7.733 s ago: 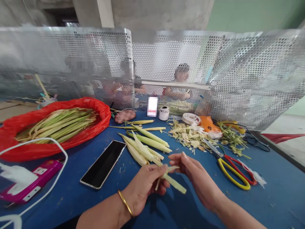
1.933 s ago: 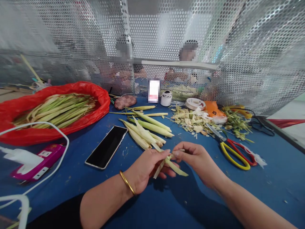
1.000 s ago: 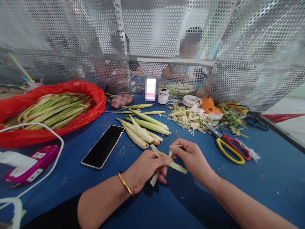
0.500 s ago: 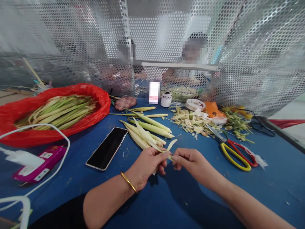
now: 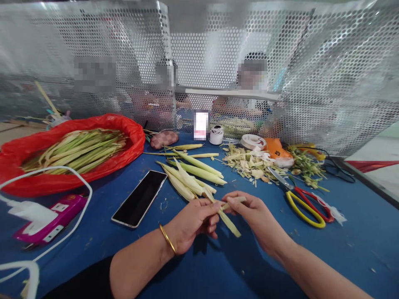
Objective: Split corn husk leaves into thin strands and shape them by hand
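Between thumb and fingers my left hand [image 5: 199, 218] pinches a bundle of pale corn husk strips [image 5: 230, 224], one strip slanting down toward me. My right hand [image 5: 247, 214], close beside it, grips the end of another husk strip [image 5: 238, 200] that runs across to the left hand. Just beyond my fingers, several pale green pointed husk pieces [image 5: 199, 170] lie in a loose fan on the blue table. Their exact kind is hard to confirm; they look like folded corn husks. Part of the held bundle is hidden behind my left fingers.
A dark-screened phone [image 5: 140, 199] and a purple power strip [image 5: 51, 220] with a white cable lie left. A red bag [image 5: 134, 133] holds long leaves. Scissors [image 5: 305, 207] and scraps [image 5: 249, 164] are at right. Behind a perforated screen [image 5: 215, 50] sit other people.
The right hand has shifted slightly right and now holds a crossing strip. Another strip now points down toward me between the hands. The camera view has tilted a little.
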Tool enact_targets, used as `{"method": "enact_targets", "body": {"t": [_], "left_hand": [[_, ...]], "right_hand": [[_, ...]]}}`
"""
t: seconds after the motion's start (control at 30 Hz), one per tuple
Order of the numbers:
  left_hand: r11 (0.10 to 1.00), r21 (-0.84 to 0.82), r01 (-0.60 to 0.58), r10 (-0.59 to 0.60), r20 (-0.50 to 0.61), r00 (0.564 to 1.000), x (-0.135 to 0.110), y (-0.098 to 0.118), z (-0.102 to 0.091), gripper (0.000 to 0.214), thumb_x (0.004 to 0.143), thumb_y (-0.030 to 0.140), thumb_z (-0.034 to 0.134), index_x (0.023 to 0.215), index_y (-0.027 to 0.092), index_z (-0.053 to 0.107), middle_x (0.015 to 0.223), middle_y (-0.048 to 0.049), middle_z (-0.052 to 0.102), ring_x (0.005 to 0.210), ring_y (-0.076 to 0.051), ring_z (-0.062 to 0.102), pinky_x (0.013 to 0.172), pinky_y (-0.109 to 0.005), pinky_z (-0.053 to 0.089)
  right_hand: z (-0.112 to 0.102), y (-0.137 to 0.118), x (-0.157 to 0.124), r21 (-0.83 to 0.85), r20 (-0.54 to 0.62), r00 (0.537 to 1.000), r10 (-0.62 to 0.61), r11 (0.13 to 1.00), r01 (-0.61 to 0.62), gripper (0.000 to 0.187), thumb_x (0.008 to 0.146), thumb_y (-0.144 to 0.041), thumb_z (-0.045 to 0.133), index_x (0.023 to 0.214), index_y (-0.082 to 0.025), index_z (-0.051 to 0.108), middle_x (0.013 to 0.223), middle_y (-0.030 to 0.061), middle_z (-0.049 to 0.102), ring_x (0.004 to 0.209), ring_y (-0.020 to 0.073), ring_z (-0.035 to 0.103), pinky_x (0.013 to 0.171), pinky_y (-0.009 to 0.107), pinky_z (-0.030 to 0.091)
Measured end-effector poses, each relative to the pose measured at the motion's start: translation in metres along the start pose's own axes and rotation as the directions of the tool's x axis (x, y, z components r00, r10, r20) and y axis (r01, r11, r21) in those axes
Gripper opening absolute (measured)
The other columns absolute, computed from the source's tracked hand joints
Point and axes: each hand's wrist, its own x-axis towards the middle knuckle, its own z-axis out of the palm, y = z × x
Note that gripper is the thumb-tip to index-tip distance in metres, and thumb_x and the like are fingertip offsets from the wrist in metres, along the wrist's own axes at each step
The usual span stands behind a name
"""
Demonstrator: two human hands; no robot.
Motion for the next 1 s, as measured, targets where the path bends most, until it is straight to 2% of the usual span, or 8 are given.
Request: {"method": "enact_targets", "body": {"t": [0.17, 0.27, 0.47, 0.63, 0.7, 0.8, 0.9, 1.0], "left_hand": [[0.996, 0.084, 0.039, -0.037, -0.015, 0.999, -0.001, -0.004, 0.006, 0.048, 0.075, 0.061, 0.06, 0.077, 0.013, 0.062, 0.054, 0.0043, 0.049, 0.046, -0.008, 0.042, 0.052, -0.025, 0.044], [0.982, 0.187, -0.001, 0.013, -0.062, 0.998, -0.002, -0.003, 0.008, 0.045, 0.072, 0.057, 0.065, 0.081, 0.013, 0.065, 0.05, 0.0078, 0.04, 0.043, -0.006, 0.035, 0.048, -0.022, 0.038], [0.966, 0.256, -0.021, 0.031, -0.035, 0.999, -0.005, -0.003, 0.008, 0.035, 0.074, 0.047, 0.063, 0.082, 0.013, 0.068, 0.045, 0.0101, 0.03, 0.043, -0.006, 0.027, 0.046, -0.021, 0.029], [0.936, 0.352, -0.026, 0.036, -0.024, 0.999, -0.006, -0.007, 0.009, 0.038, 0.075, 0.047, 0.06, 0.086, 0.012, 0.071, 0.045, 0.0087, 0.034, 0.043, -0.007, 0.029, 0.046, -0.022, 0.028], [0.919, 0.392, -0.043, 0.048, -0.002, 0.999, -0.006, -0.008, 0.011, 0.038, 0.076, 0.047, 0.06, 0.084, 0.012, 0.071, 0.046, 0.0084, 0.035, 0.043, -0.007, 0.03, 0.045, -0.022, 0.027], [0.897, 0.436, -0.068, 0.064, 0.024, 0.998, -0.007, -0.009, 0.013, 0.036, 0.078, 0.047, 0.057, 0.077, 0.013, 0.067, 0.044, 0.0082, 0.036, 0.042, -0.007, 0.031, 0.045, -0.021, 0.026], [0.905, 0.425, -0.024, 0.011, 0.032, 0.999, -0.006, -0.01, 0.015, 0.038, 0.078, 0.05, 0.055, 0.066, 0.014, 0.06, 0.047, 0.0039, 0.049, 0.04, -0.007, 0.039, 0.046, -0.021, 0.033], [0.922, 0.388, 0.015, -0.024, 0.019, 1.0, -0.007, -0.009, 0.017, 0.038, 0.075, 0.049, 0.056, 0.059, 0.015, 0.055, 0.057, -0.003, 0.061, 0.042, -0.008, 0.047, 0.05, -0.023, 0.04]], "right_hand": [[0.001, -0.001, 0.0, -0.071, -0.04, 0.999, -0.035, 0.997, 0.032, 0.028, 0.078, -0.043, 0.064, 0.064, -0.018, 0.063, 0.059, -0.0007, 0.06, 0.062, 0.0148, 0.053, 0.064, 0.028, 0.041], [0.003, -0.001, -0.001, -0.151, -0.06, 0.996, -0.064, 0.987, 0.055, 0.026, 0.078, -0.039, 0.061, 0.062, -0.018, 0.062, 0.058, 0.0003, 0.063, 0.06, 0.0152, 0.054, 0.064, 0.028, 0.041], [0.002, 0.002, 0.002, -0.256, -0.07, 0.994, -0.089, 0.964, 0.069, 0.027, 0.078, -0.035, 0.059, 0.056, -0.019, 0.059, 0.053, 0.0003, 0.061, 0.056, 0.015, 0.051, 0.059, 0.028, 0.039], [-0.003, 0.0, 0.003, -0.304, 0.03, 0.987, -0.158, 0.939, 0.16, 0.022, 0.079, -0.037, 0.06, 0.077, -0.02, 0.072, 0.079, 0.0049, 0.07, 0.078, 0.0213, 0.062, 0.073, 0.032, 0.046], [-0.001, -0.003, 0.001, -0.278, 0.078, 0.985, -0.155, 0.945, 0.171, 0.022, 0.078, -0.039, 0.062, 0.082, -0.02, 0.073, 0.084, 0.0048, 0.069, 0.08, 0.0211, 0.062, 0.072, 0.031, 0.048], [0.006, -0.006, -0.004, -0.156, 0.124, 0.992, -0.034, 0.986, 0.054, 0.026, 0.075, -0.042, 0.065, 0.067, -0.018, 0.067, 0.066, 0.0002, 0.059, 0.057, 0.0134, 0.054, 0.051, 0.025, 0.044], [0.011, -0.007, -0.008, -0.059, 0.077, 0.996, 0.038, 0.998, -0.033, 0.031, 0.073, -0.042, 0.067, 0.056, -0.017, 0.056, 0.054, -0.0042, 0.047, 0.047, 0.0085, 0.042, 0.043, 0.021, 0.038], [0.012, -0.005, -0.009, -0.041, -0.005, 1.0, -0.008, 0.999, 0.007, 0.03, 0.072, -0.039, 0.067, 0.057, -0.018, 0.053, 0.054, -0.0044, 0.046, 0.049, 0.009, 0.042, 0.043, 0.02, 0.04]]}}
